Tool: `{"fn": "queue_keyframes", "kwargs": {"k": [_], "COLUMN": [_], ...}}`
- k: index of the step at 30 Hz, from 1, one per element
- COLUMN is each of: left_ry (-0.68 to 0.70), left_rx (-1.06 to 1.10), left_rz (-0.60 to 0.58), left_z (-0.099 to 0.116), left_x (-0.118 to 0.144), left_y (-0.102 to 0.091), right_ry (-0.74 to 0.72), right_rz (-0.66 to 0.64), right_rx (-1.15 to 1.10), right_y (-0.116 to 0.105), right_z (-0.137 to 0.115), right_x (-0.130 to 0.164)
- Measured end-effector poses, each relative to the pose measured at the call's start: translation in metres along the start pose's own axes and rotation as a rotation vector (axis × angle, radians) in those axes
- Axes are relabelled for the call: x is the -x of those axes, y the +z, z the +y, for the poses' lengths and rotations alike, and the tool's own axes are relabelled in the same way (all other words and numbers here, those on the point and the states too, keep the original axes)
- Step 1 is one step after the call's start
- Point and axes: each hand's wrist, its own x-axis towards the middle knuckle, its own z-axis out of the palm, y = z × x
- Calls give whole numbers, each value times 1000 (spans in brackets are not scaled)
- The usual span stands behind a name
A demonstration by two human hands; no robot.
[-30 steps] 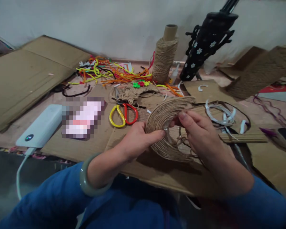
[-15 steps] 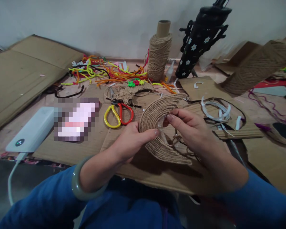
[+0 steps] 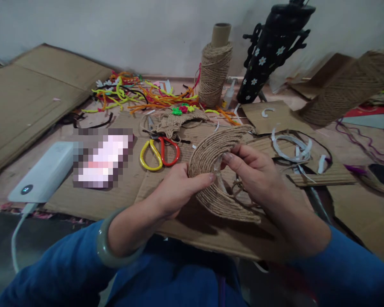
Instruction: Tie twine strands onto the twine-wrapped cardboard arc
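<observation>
A crescent of coiled jute twine [image 3: 208, 149] is held up above the cardboard between both hands. My left hand [image 3: 179, 185] grips its outer left side, the thumb lying across the rows toward the inner edge. At the upper inner edge, my right hand [image 3: 256, 170] pinches with thumb and fingertips; what exactly lies between them is hidden. A clear, shiny strip [image 3: 218, 166] shows along that inner edge. Loose twine hangs below the right fingers. Scissors [image 3: 152, 155] with one yellow and one red handle lie left of the crescent, beside a woven jute piece [image 3: 171, 125] bearing small coloured flowers.
A jute spool [image 3: 215, 72] stands at the back by a small glue bottle [image 3: 228, 96] and a black flowered vase-like object [image 3: 262, 59]. Coloured pipe cleaners [image 3: 153, 98] lie behind. A power bank [image 3: 45, 172] and blurred phone [image 3: 104, 162] sit left; a clear tape ring [image 3: 289, 147] is right.
Both hands hold nearly the same pose on the crescent. The right fingertips have shifted very slightly along the inner edge, and the whole view has moved a little.
</observation>
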Motion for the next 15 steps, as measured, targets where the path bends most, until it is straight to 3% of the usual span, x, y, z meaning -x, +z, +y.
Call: {"fn": "queue_keyframes", "kwargs": {"k": [6,12,15], "left_ry": [-14,53,83], "left_rx": [-6,-13,-15], "left_rz": [-24,62,33], "left_z": [1,5,4], "left_x": [0,-1,-1], "left_y": [-2,-3,-3], "right_ry": [45,90,75], "right_rz": [-53,-200,-223], "right_rx": [-57,38,40], "right_y": [-4,-3,-3], "right_z": [0,-4,-5], "right_x": [2,5,6]}}
